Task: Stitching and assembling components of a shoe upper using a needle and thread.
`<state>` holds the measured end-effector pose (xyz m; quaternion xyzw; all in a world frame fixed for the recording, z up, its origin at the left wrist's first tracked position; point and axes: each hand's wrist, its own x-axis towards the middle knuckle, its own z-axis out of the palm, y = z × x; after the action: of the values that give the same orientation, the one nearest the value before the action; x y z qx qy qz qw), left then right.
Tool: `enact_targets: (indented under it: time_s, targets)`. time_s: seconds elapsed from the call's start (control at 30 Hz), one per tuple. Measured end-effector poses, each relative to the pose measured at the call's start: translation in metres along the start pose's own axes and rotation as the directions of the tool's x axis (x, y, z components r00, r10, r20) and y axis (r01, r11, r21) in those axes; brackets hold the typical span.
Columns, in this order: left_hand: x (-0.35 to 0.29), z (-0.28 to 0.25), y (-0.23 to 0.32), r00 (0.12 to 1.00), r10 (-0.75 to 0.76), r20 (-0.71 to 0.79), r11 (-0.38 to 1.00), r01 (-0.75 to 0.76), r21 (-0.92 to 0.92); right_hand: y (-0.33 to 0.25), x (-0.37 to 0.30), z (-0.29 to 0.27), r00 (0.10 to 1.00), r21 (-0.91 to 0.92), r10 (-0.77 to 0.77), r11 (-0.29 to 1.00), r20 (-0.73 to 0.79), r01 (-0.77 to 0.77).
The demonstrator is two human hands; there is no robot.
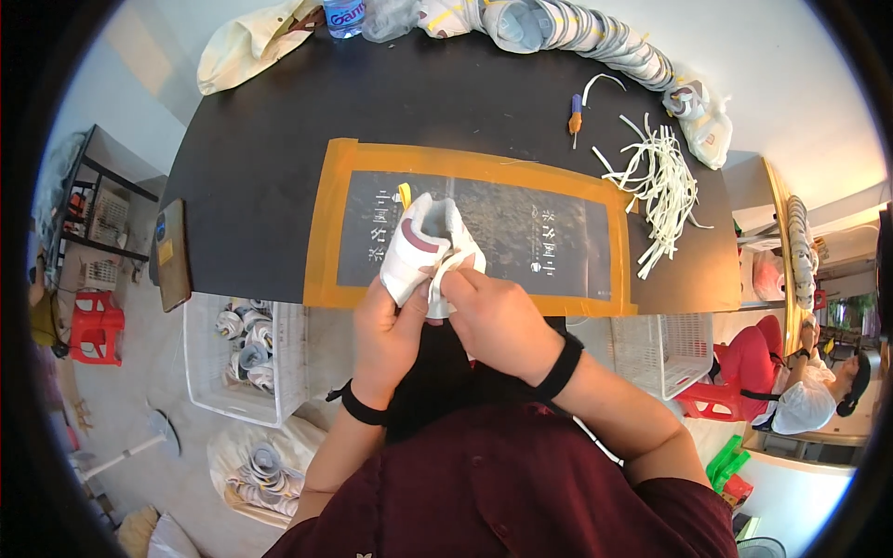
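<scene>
A small white shoe upper (406,259) with a mauve patch, grey lining and a yellow heel loop is held over the near edge of the table. My left hand (388,335) is closed round its lower left side, thumb pressed on the front. My right hand (498,312) pinches a whitish shoelace (441,279) at the upper's opening; its fingertips are partly hidden. Beneath the upper lies a dark printed sheet (493,223), its border covered by orange-brown tape (332,223). A pile of loose cream shoelaces (662,191) rests at the right of the table.
A screwdriver (576,121) with an orange and blue handle lies near the laces. Along the far edge runs a row of nested uppers (595,35). A phone (171,256) sits at the left edge. White crates (209,358) flank me below; another person (805,395) sits right.
</scene>
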<state>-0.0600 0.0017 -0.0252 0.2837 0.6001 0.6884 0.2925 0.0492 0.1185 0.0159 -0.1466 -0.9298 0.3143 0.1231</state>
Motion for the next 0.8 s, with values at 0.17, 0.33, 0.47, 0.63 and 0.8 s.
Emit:
enact_targets:
  time_s: [0.17,0.33,0.47,0.63,0.8]
  targets:
    - [0.003,0.003,0.005,1.0,0.006,0.014,0.998,-0.007,0.063,0.002,0.004,-0.003,0.998,0.049,0.057,0.997,0.014,-0.058]
    - [0.004,0.003,0.003,0.998,0.059,0.021,0.977,-0.062,0.205,0.002,0.009,0.009,0.987,0.141,0.128,0.984,-0.102,-0.113]
    - [0.003,0.003,0.008,1.0,-0.017,-0.014,0.991,0.018,0.13,0.003,0.011,0.001,0.998,-0.177,-0.055,0.982,0.023,0.058]
    - [0.006,0.008,0.01,0.996,-0.075,-0.04,0.996,0.076,0.047,0.006,0.019,-0.007,0.982,0.33,0.18,0.925,0.056,-0.188]
    - [0.005,0.003,0.001,0.998,-0.048,-0.036,0.977,0.055,0.204,-0.006,0.023,-0.006,0.993,0.018,0.104,0.994,0.059,-0.106]
